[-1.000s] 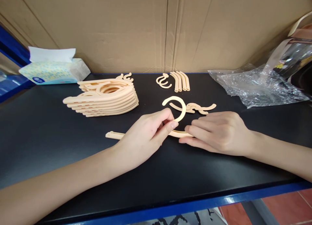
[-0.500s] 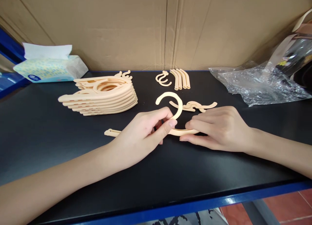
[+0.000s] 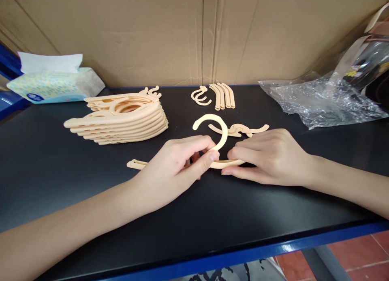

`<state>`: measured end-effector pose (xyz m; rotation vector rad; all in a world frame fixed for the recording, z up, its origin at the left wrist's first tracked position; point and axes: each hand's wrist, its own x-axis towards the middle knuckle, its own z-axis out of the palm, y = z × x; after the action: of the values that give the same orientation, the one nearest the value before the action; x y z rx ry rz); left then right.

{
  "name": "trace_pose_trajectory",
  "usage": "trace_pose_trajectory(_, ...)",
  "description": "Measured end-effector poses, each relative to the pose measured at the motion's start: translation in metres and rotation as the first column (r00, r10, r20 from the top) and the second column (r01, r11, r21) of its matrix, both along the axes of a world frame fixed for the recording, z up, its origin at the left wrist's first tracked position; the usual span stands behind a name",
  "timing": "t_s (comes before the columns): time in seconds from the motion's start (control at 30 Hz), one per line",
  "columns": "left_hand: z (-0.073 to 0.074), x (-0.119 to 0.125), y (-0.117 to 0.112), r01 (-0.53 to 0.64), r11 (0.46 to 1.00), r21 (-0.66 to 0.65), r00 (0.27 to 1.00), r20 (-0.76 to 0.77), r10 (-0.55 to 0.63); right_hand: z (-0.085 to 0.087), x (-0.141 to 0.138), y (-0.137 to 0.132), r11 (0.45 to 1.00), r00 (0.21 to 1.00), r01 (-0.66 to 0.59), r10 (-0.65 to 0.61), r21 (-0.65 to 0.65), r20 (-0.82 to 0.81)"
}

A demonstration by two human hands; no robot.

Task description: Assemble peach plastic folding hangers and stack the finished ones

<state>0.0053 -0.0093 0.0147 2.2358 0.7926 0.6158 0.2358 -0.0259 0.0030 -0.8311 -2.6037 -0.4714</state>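
Note:
Between the thumb and fingers of my left hand (image 3: 174,167) is a cream plastic hanger hook (image 3: 223,131), its curve standing up and opening to the left. Below it lies a cream curved hanger arm (image 3: 223,164), whose slotted end (image 3: 135,164) sticks out left of my left hand. The fingers of my right hand (image 3: 270,159) are closed on the right part of that arm. Where hook and arm meet is covered by my left fingers. Just behind my right hand rest some loose cream hanger pieces (image 3: 240,130).
A stack of cream hanger parts (image 3: 121,119) stands at left, with small hooked pieces (image 3: 152,91) behind. Farther back are loose hooks (image 3: 200,96) and several curved strips (image 3: 224,96). A tissue pack (image 3: 54,82) sits back left, a clear plastic bag (image 3: 316,96) right. Cardboard (image 3: 136,33) walls the rear.
The view has shifted slightly, so the table items appear a little farther left. Both hands keep their grip on the hook and arm, with hardly any movement.

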Motion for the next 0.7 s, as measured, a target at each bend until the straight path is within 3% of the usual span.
trace_pose_trajectory(0.2, -0.0017, -0.0009, 0.0014, 0.015, 0.998, 0.055, 1.000, -0.025, -0.014, -0.0011, 0.0008, 0.0006, 0.999, 1.000, 0.000, 0.000, -0.048, 0.008)
trace_pose_trajectory(0.53, -0.0027, -0.0006, 0.0032, 0.034, 0.999, 0.034, 0.998, -0.056, -0.032, 0.0024, 0.0006, -0.0008, 0.999, 0.999, -0.002, 0.000, 0.047, 0.039)
trace_pose_trajectory(0.7, -0.0026, -0.0014, 0.0009, 0.029, 0.999, 0.037, 0.997, -0.070, -0.027, 0.0027, 0.0020, -0.0007, 1.000, 0.999, -0.001, 0.000, 0.008, 0.042)
